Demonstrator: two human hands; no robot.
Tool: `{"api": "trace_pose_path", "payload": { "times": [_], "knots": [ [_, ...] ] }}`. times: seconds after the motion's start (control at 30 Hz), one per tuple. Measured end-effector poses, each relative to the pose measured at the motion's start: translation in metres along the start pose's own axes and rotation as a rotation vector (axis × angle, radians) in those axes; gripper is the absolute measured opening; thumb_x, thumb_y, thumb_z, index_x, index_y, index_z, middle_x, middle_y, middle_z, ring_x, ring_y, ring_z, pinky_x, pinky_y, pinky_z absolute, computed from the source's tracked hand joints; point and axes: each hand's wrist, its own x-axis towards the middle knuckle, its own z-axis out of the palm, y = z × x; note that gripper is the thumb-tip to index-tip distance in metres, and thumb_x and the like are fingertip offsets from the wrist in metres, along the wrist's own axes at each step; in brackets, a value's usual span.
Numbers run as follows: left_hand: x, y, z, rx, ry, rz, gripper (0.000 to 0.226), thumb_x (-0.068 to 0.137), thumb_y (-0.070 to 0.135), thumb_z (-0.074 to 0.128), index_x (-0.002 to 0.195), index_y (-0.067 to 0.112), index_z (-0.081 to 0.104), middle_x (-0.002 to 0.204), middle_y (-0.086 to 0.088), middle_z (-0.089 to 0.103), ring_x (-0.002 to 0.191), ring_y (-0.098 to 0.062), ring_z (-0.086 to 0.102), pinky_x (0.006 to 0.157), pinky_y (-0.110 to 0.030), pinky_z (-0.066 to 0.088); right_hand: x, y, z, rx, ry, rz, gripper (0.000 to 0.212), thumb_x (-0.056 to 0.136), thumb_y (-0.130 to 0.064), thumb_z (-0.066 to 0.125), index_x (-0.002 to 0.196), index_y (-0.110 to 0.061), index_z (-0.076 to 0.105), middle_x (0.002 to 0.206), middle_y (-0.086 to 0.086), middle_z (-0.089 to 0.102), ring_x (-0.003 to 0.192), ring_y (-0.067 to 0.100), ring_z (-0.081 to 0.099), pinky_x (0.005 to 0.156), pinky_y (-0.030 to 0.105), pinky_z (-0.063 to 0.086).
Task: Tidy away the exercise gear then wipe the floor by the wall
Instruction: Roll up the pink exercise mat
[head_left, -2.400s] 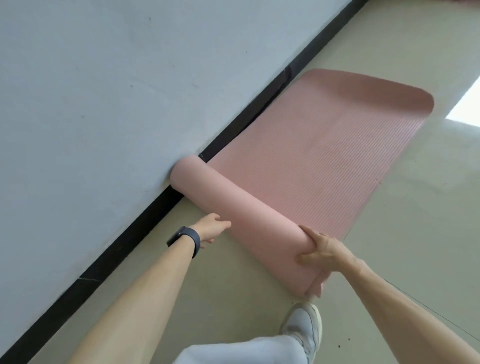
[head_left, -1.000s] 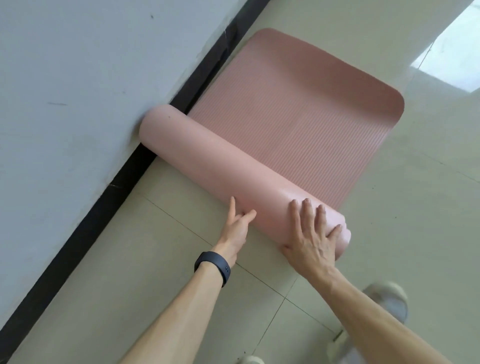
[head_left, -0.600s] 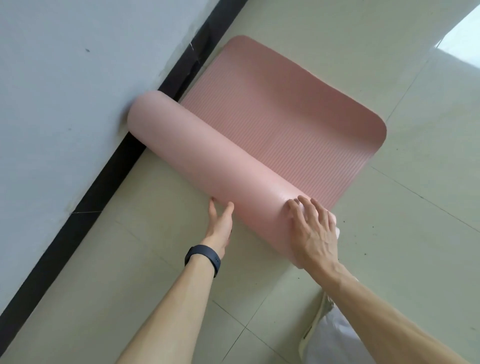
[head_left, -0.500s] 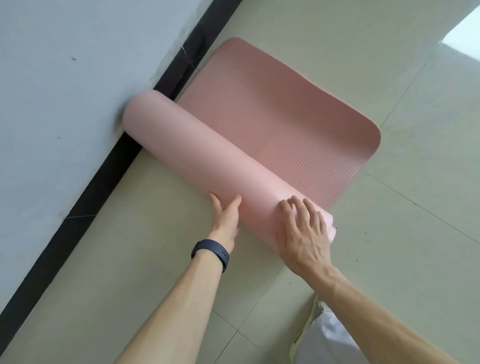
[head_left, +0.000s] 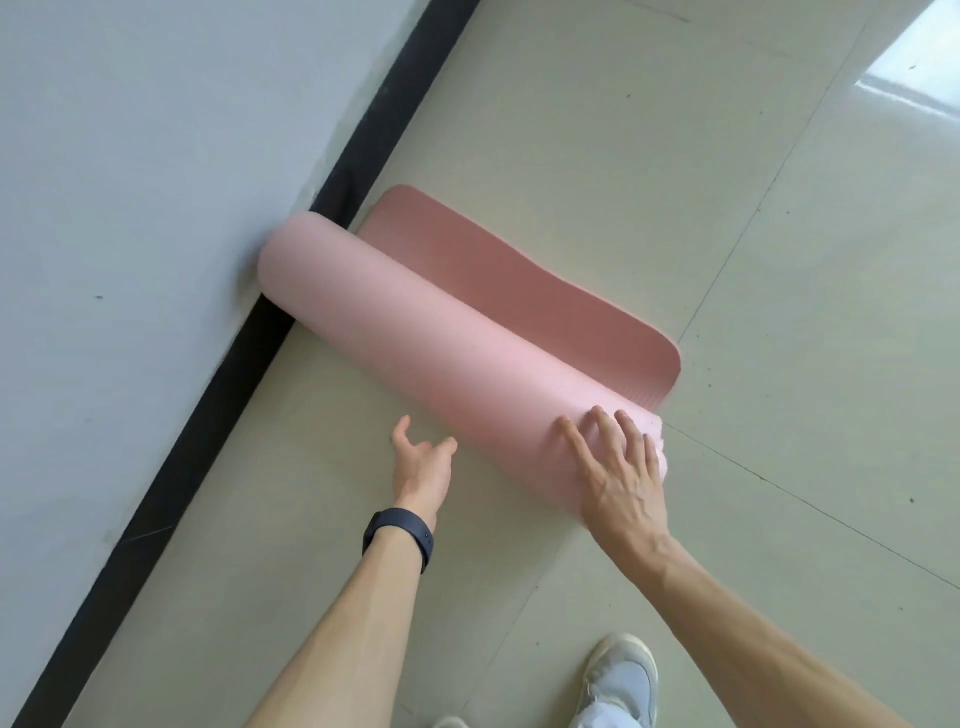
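Mostly rolled pink mat (head_left: 431, 353), ribbed flap flat on floor (head_left: 727, 208)

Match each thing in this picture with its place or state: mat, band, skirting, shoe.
Things:
1 mat
2 band
3 skirting
4 shoe

Places or states:
A on the left wrist
B along the foot of the wall
C partly rolled up
D worn on a foot

Pairs: 1-C, 2-A, 3-B, 4-D
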Motion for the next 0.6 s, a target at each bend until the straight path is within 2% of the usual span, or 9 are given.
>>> {"api": "trace_pose_path", "payload": {
  "times": [0.07, 0.1, 0.17, 0.3, 0.33, 0.43, 0.5, 0.57, 0.6],
  "knots": [
    [0.004, 0.006, 0.012, 0.013, -0.075, -0.101, 0.083, 0.096, 0.022, 0.059, 0.157, 0.033, 0.004, 0.159, -0.003, 0.027, 0.137, -0.028, 0.039, 0.114, -0.046, 0.031, 0.017, 0.010, -0.012, 0.030, -0.017, 0.033, 0.083, 0.073, 0.003, 0.065, 0.144, -0.032, 0.039, 0.149, 0.010, 0.039, 0.137, 0.034, 0.022, 0.112, 0.052, 0.031],
    [0.008, 0.010, 0.018, 0.006, -0.118, -0.124, 0.087, 0.095, 0.024, 0.060, 0.157, 0.036, 0.001, 0.162, 0.000, 0.021, 0.143, -0.028, 0.033, 0.117, -0.050, 0.028, 0.028, 0.015, -0.018, 0.057, -0.014, 0.055, 0.072, 0.082, -0.002, 0.060, 0.144, -0.032, 0.038, 0.150, 0.008, 0.037, 0.139, 0.031, 0.019, 0.114, 0.049, 0.027],
    [0.012, 0.026, 0.034, -0.018, -0.219, -0.135, 0.088, 0.095, 0.026, 0.060, 0.155, 0.045, -0.001, 0.163, 0.004, 0.021, 0.145, -0.026, 0.031, 0.118, -0.052, 0.026, 0.048, 0.027, -0.035, 0.099, -0.001, 0.105, 0.056, 0.092, -0.008, 0.048, 0.143, -0.029, 0.040, 0.154, 0.007, 0.035, 0.143, 0.030, 0.017, 0.115, 0.044, 0.022],
    [0.006, 0.077, 0.069, -0.124, -0.347, -0.130, 0.090, 0.095, 0.018, 0.057, 0.151, 0.053, -0.003, 0.160, 0.006, 0.029, 0.142, -0.024, 0.038, 0.115, -0.051, 0.028, 0.076, 0.047, -0.075, 0.178, -0.011, 0.115, 0.049, 0.098, -0.021, 0.043, 0.147, -0.027, 0.040, 0.157, 0.005, 0.032, 0.146, 0.030, 0.019, 0.116, 0.045, 0.023],
    [0.003, 0.089, 0.074, -0.114, -0.330, -0.101, 0.088, 0.094, 0.016, 0.056, 0.152, 0.052, 0.002, 0.157, 0.005, 0.034, 0.139, -0.023, 0.040, 0.114, -0.050, 0.030, 0.081, 0.048, -0.084, 0.178, -0.061, 0.088, 0.051, 0.098, -0.033, 0.046, 0.148, -0.027, 0.036, 0.158, 0.004, 0.030, 0.146, 0.031, 0.019, 0.116, 0.045, 0.023],
    [0.007, 0.122, 0.093, -0.114, -0.260, 0.006, 0.074, 0.091, 0.009, 0.057, 0.150, 0.045, 0.029, 0.131, 0.006, 0.057, 0.122, -0.015, 0.053, 0.111, -0.046, 0.036, 0.103, 0.054, -0.109, 0.090, -0.277, 0.022, 0.085, 0.082, -0.065, 0.057, 0.149, -0.028, 0.018, 0.157, 0.002, 0.017, 0.144, 0.035, 0.017, 0.111, 0.049, 0.027],
    [0.014, 0.141, 0.107, -0.188, -0.145, 0.024, 0.061, 0.089, 0.012, 0.063, 0.141, 0.037, 0.042, 0.115, 0.004, 0.065, 0.104, -0.012, 0.060, 0.101, -0.040, 0.044, 0.127, 0.068, -0.121, 0.057, -0.320, 0.041, 0.093, 0.077, -0.067, 0.061, 0.147, -0.027, 0.014, 0.154, 0.000, 0.014, 0.140, 0.036, 0.019, 0.106, 0.052, 0.031],
    [0.027, 0.154, 0.118, -0.308, 0.042, -0.050, 0.064, 0.086, 0.023, 0.074, 0.140, 0.028, 0.039, 0.127, -0.004, 0.059, 0.097, -0.020, 0.058, 0.091, -0.038, 0.046, 0.155, 0.084, -0.131, 0.078, -0.349, 0.073, 0.085, 0.080, -0.059, 0.062, 0.144, -0.026, 0.016, 0.150, 0.000, 0.020, 0.136, 0.035, 0.026, 0.104, 0.051, 0.034],
    [0.035, 0.156, 0.123, -0.338, 0.093, -0.111, 0.079, 0.082, 0.032, 0.079, 0.144, 0.026, 0.031, 0.138, -0.006, 0.050, 0.103, -0.024, 0.055, 0.091, -0.038, 0.044, 0.167, 0.092, -0.132, 0.095, -0.375, 0.075, 0.082, 0.081, -0.054, 0.063, 0.143, -0.026, 0.017, 0.148, -0.001, 0.023, 0.134, 0.035, 0.030, 0.103, 0.051, 0.036]
  ]
}}
